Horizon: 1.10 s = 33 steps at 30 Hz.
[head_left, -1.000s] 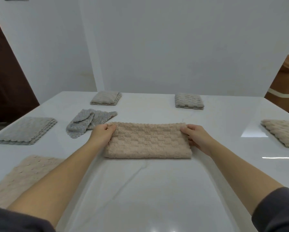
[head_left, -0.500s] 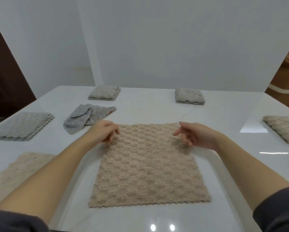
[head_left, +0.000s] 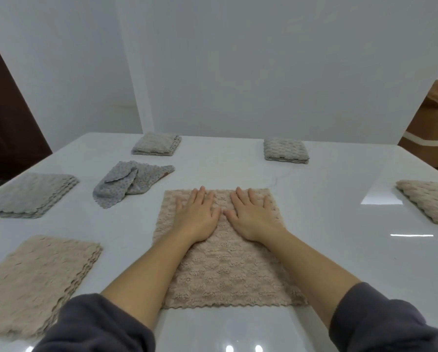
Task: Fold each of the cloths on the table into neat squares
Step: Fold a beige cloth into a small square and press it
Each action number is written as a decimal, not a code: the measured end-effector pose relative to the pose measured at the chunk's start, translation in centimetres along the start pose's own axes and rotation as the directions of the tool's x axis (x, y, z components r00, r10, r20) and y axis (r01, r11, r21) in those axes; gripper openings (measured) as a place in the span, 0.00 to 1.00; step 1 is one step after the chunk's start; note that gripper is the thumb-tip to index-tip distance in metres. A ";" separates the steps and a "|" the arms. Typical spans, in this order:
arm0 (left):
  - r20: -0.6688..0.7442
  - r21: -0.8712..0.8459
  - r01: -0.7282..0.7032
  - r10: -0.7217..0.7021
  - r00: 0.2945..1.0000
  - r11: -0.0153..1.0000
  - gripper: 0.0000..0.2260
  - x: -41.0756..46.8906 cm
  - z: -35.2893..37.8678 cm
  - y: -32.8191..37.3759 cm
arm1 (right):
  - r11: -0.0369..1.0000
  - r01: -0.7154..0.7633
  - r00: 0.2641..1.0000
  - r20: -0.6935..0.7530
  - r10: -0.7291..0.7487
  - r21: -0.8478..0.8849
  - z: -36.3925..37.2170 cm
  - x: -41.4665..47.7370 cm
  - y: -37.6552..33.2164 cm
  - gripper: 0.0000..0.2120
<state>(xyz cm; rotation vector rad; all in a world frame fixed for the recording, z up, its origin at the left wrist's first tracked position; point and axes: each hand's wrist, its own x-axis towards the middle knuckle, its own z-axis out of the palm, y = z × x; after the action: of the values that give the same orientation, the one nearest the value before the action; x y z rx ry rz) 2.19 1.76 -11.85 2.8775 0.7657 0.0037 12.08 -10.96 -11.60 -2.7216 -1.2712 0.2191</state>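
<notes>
Now | both hands (head_left: 224, 217) flat, earlier pinching | beige cloth (head_left: 225, 270) unfolded

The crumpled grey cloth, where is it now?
The crumpled grey cloth lies on the table, left of centre, behind the beige cloth, untouched.

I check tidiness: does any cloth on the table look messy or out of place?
Yes. The grey cloth left of centre lies crumpled and twisted, while the other cloths lie flat or folded.
</notes>
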 end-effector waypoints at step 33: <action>-0.002 -0.004 -0.003 0.003 1.000 1.000 0.54 -13.6 0.4 -5.2 | 0.992 0.118 0.992 0.043 -0.115 -0.049 -0.1 -12.9 2.9 0.44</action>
<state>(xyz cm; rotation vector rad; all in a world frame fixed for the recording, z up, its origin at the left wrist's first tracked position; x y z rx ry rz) -12.12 -0.61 -12.57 2.8754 0.7604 0.0087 6.05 -22.72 -11.06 -2.6866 -1.4611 0.2337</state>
